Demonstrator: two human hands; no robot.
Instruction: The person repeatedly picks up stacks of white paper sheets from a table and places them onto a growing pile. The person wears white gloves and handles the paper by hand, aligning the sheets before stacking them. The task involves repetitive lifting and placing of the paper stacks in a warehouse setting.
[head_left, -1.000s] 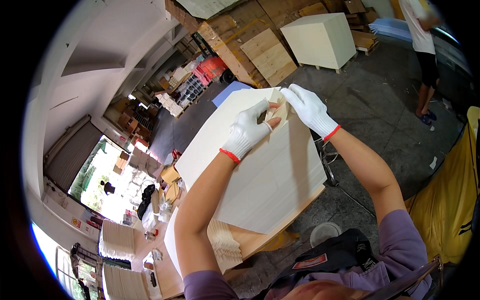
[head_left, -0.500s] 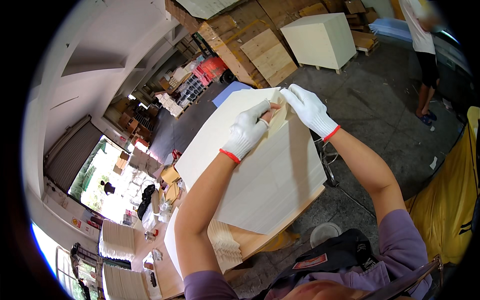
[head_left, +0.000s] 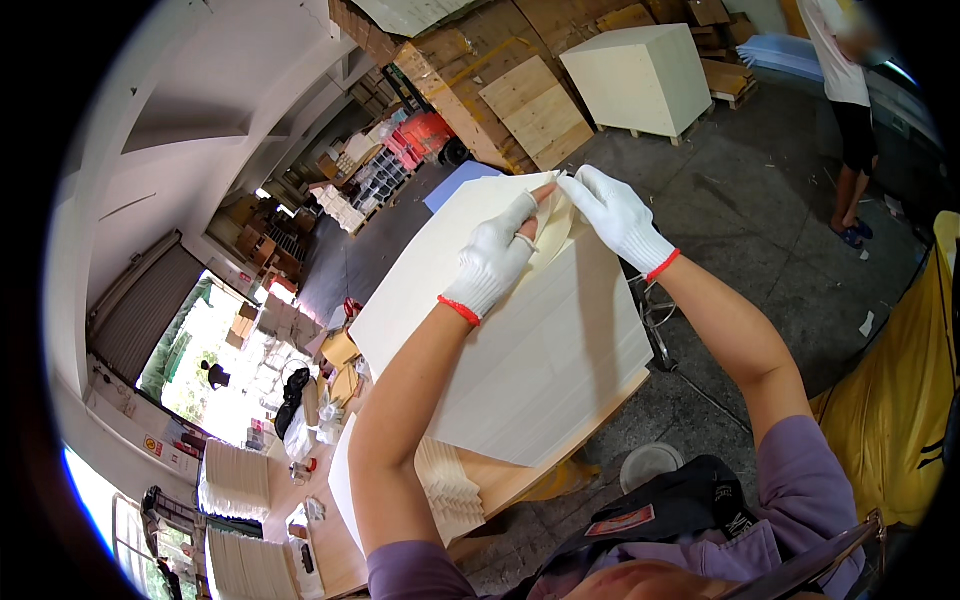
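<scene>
A tall stack of cream-white paper-like sheets (head_left: 540,360) stands on the wooden table in front of me. At its far upper corner, the edge of a top sheet (head_left: 553,232) is lifted and curled. My right hand (head_left: 612,215), in a white knit glove with a red cuff, pinches the sheet's corner between thumb and fingers. My left hand (head_left: 498,250) wears a matching glove with some bare fingertips. It rests on the top of the stack, index finger stretched toward the right fingertips and thumb apart from it, touching the lifted edge.
Smaller sheet stacks (head_left: 235,480) lie on the table (head_left: 290,495) at left. A pale crate-like block (head_left: 640,85) and a red forklift (head_left: 425,135) are farther off. A person (head_left: 850,100) stands at far right, beyond a yellow cover (head_left: 890,400). A bucket (head_left: 650,465) sits below the table edge.
My left index finger has stretched out farther toward the corner and my right fingertips. The sheet's edge has opened a little more. My right hand has barely moved.
</scene>
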